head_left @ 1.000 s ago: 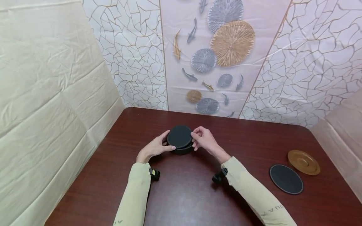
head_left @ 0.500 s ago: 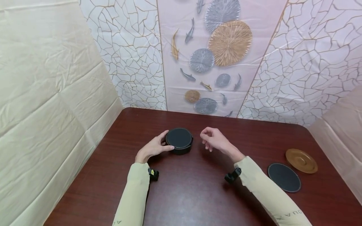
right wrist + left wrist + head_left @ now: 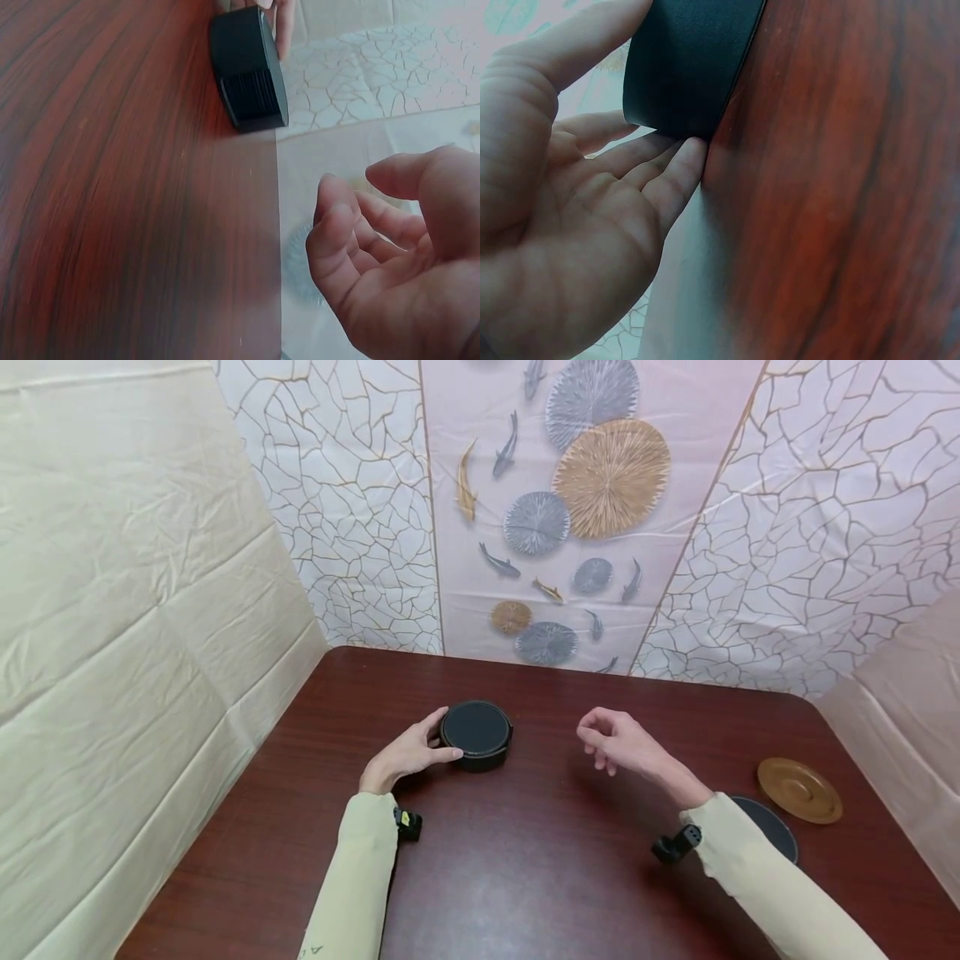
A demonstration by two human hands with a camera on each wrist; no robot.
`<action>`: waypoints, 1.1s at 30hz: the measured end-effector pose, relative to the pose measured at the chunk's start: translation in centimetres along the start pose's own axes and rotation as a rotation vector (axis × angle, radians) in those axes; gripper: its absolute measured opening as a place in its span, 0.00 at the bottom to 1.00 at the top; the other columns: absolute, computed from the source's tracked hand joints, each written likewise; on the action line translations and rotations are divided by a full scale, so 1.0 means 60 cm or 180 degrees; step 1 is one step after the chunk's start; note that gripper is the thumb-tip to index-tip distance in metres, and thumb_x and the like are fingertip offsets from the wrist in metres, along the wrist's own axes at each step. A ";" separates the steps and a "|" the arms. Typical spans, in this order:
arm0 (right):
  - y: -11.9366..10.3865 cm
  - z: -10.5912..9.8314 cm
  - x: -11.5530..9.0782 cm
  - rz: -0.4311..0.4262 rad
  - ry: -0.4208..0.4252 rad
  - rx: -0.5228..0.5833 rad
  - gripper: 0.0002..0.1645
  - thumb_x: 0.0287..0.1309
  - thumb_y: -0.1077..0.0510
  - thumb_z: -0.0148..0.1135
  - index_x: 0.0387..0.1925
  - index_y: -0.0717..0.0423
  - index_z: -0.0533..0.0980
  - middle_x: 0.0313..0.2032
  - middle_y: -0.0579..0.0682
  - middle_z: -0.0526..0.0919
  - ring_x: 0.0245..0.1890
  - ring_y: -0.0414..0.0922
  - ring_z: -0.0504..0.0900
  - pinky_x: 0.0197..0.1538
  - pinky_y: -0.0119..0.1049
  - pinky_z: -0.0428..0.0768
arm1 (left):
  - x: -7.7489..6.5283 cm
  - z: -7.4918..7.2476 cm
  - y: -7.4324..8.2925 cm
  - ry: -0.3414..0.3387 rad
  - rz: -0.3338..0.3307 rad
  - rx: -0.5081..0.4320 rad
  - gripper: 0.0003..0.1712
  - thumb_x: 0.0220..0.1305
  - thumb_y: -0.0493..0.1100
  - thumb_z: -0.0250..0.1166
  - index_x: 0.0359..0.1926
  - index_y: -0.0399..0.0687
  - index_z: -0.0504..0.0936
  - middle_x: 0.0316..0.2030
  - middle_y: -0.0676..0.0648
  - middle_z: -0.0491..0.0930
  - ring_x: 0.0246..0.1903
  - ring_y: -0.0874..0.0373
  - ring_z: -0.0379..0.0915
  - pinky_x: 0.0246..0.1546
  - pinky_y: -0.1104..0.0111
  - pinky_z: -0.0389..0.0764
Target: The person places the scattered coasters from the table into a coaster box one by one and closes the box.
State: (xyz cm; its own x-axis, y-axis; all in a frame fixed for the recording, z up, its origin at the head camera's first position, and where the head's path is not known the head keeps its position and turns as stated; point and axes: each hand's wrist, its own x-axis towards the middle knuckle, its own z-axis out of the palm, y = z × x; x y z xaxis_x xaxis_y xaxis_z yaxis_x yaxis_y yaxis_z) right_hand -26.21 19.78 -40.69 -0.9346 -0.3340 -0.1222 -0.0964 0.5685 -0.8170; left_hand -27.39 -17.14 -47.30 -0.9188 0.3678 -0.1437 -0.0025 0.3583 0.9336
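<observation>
A round black coaster holder [image 3: 476,729] stands on the brown table, its top level with a dark coaster lying in it. In the right wrist view the holder [image 3: 244,67] shows a side opening with thin stacked edges. My left hand [image 3: 408,750] grips it from the left, thumb at the front rim and fingers round the far side. The left wrist view has the fingertips against the holder's wall [image 3: 686,67]. My right hand [image 3: 618,739] hovers over the table to the right of the holder, fingers loosely bent, with nothing between thumb and fingertips.
At the right of the table lies a round brown dish [image 3: 800,789] with a ringed centre. A flat black disc [image 3: 767,827] lies beside it, partly covered by the right sleeve. Patterned cloth [image 3: 547,527] hangs behind the table's back edge.
My right hand has let go of the top coaster, which has dropped from tilted to flat in the holder, and has moved away to the right. The left hand stays in place.
</observation>
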 end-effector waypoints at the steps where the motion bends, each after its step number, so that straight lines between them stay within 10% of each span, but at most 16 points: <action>1: 0.002 -0.005 -0.006 0.0007 -0.0003 -0.0037 0.15 0.70 0.53 0.56 0.47 0.61 0.73 0.31 0.63 0.79 0.21 0.54 0.80 0.20 0.42 0.79 | 0.000 0.000 0.001 -0.0010 0.0005 0.0004 0.58 0.57 0.50 0.74 0.79 0.52 0.46 0.76 0.47 0.55 0.74 0.49 0.54 0.71 0.54 0.62; 17: 0.065 -0.079 -0.096 0.0035 -0.0081 -0.0519 0.16 0.67 0.50 0.61 0.48 0.56 0.73 0.30 0.62 0.79 0.21 0.59 0.79 0.20 0.44 0.79 | 0.001 0.000 -0.001 -0.0022 -0.0052 -0.0007 0.59 0.56 0.51 0.74 0.79 0.55 0.45 0.76 0.50 0.54 0.74 0.52 0.53 0.69 0.55 0.66; 33: 0.147 -0.153 -0.192 0.0234 0.0189 -0.1243 0.23 0.66 0.47 0.60 0.53 0.60 0.72 0.29 0.52 0.80 0.20 0.41 0.76 0.19 0.37 0.76 | 0.001 0.000 -0.001 -0.0011 -0.0027 -0.0008 0.59 0.56 0.50 0.74 0.79 0.54 0.45 0.75 0.49 0.55 0.74 0.53 0.54 0.69 0.56 0.65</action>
State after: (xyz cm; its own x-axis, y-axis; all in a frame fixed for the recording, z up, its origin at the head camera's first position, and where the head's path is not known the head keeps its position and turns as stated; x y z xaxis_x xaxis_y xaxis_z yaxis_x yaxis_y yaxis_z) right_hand -19.40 35.53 -41.33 -0.9609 -0.2443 -0.1302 -0.1407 0.8360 -0.5303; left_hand -27.41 -17.13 -47.40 -0.9173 0.3677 -0.1527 -0.0112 0.3594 0.9331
